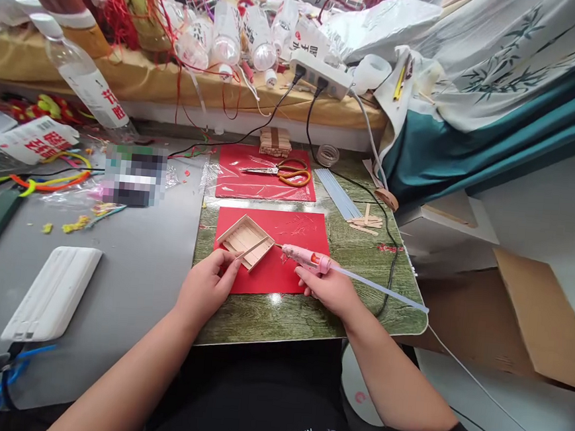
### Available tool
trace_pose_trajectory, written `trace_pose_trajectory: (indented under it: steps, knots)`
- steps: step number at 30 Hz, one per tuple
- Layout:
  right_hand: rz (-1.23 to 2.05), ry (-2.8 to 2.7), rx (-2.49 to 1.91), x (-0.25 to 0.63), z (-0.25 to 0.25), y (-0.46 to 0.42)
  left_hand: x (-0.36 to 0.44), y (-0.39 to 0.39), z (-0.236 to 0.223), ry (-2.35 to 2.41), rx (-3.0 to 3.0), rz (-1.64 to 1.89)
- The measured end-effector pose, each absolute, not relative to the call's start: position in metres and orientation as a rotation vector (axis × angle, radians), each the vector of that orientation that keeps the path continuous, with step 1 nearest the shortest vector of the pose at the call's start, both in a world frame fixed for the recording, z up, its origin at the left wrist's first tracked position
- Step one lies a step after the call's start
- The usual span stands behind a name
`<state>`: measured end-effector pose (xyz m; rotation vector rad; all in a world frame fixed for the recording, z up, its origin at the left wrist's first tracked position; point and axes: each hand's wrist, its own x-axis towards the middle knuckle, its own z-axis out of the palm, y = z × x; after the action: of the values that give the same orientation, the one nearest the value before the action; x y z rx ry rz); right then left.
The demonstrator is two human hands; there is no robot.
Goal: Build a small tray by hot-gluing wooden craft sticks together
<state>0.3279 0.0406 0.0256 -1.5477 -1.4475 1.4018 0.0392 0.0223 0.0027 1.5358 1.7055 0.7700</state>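
A small tray-like box made of wooden craft sticks [237, 229] rests on a red sheet [272, 287]. My left hand [208, 281] is at its near left side, thumb and fingers pinching the end of a thin wooden craft stick [256, 245] that slants across the box. My right hand [330, 286] is wrapped round a pink hot glue gun [305, 258]. The gun's nozzle points left, close to the right corner of the box; whether they touch, I cannot tell. From the gun's rear a long translucent glue stick [384, 288] sticks out.
Behind the red sheet lie scissors [281, 171] on wrapped red paper, bundled craft sticks [275, 141] and a tape roll [327, 155]. Glue sticks [337, 194] and loose craft sticks [367, 220] sit to the right. A black cable [364, 189] crosses there. A white power bank [52, 293] lies left.
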Motion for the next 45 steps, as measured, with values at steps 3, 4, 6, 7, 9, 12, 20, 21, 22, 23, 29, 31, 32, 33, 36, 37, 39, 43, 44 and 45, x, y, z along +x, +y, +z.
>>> trace_pose_trajectory:
  steps: [3, 4, 6, 7, 9, 12, 20, 21, 22, 23, 29, 31, 32, 33, 36, 37, 39, 43, 44, 45]
  knots:
    - [1.386, -1.388, -1.613, 0.328, 0.009, 0.041, 0.039, 0.024, 0.003, 1.681, 1.499, 0.743]
    - [1.363, -1.351, -1.629, 0.327, 0.002, 0.04, 0.038, 0.024, 0.003, 1.675, 1.49, 0.743]
    - [1.343, -1.301, -1.638, 0.326, -0.008, 0.04, 0.036, 0.026, 0.002, 1.669, 1.482, 0.743]
    - [1.344, -1.292, -1.634, 0.326, -0.011, 0.039, 0.035, 0.026, 0.002, 1.669, 1.482, 0.737]
    - [1.364, -1.294, -1.617, 0.324, -0.014, 0.039, 0.033, 0.027, 0.002, 1.674, 1.484, 0.722]
    - [1.378, -1.298, -1.612, 0.322, -0.014, 0.038, 0.033, 0.028, 0.003, 1.664, 1.492, 0.718]
    - [1.366, -1.324, -1.628, 0.32, -0.012, 0.037, 0.033, 0.027, 0.006, 1.676, 1.503, 0.704]
    - [1.37, -1.315, -1.629, 0.32, -0.012, 0.037, 0.033, 0.027, 0.006, 1.681, 1.5, 0.695]
    - [1.374, -1.309, -1.63, 0.32, -0.013, 0.037, 0.033, 0.027, 0.007, 1.682, 1.499, 0.689]
    - [1.374, -1.304, -1.631, 0.32, -0.015, 0.037, 0.033, 0.027, 0.006, 1.682, 1.499, 0.688]
    - [1.341, -1.312, -1.63, 0.319, -0.02, 0.037, 0.033, 0.028, 0.004, 1.691, 1.498, 0.699]
    - [1.344, -1.322, -1.63, 0.319, -0.02, 0.037, 0.033, 0.028, 0.004, 1.688, 1.502, 0.705]
    - [1.345, -1.325, -1.629, 0.319, -0.02, 0.037, 0.033, 0.028, 0.004, 1.687, 1.506, 0.705]
    - [1.343, -1.326, -1.628, 0.319, -0.02, 0.037, 0.033, 0.029, 0.005, 1.688, 1.51, 0.704]
    - [1.339, -1.322, -1.623, 0.318, -0.019, 0.037, 0.033, 0.029, 0.006, 1.695, 1.513, 0.701]
    - [1.339, -1.322, -1.621, 0.318, -0.019, 0.037, 0.033, 0.029, 0.006, 1.697, 1.511, 0.705]
    - [1.34, -1.327, -1.622, 0.317, -0.017, 0.037, 0.033, 0.029, 0.005, 1.697, 1.512, 0.715]
    - [1.348, -1.374, -1.623, 0.316, -0.012, 0.038, 0.034, 0.03, 0.005, 1.697, 1.519, 0.714]
    - [1.353, -1.383, -1.619, 0.316, -0.011, 0.038, 0.034, 0.03, 0.005, 1.698, 1.516, 0.715]
    - [1.357, -1.388, -1.617, 0.316, -0.011, 0.038, 0.034, 0.03, 0.005, 1.699, 1.512, 0.716]
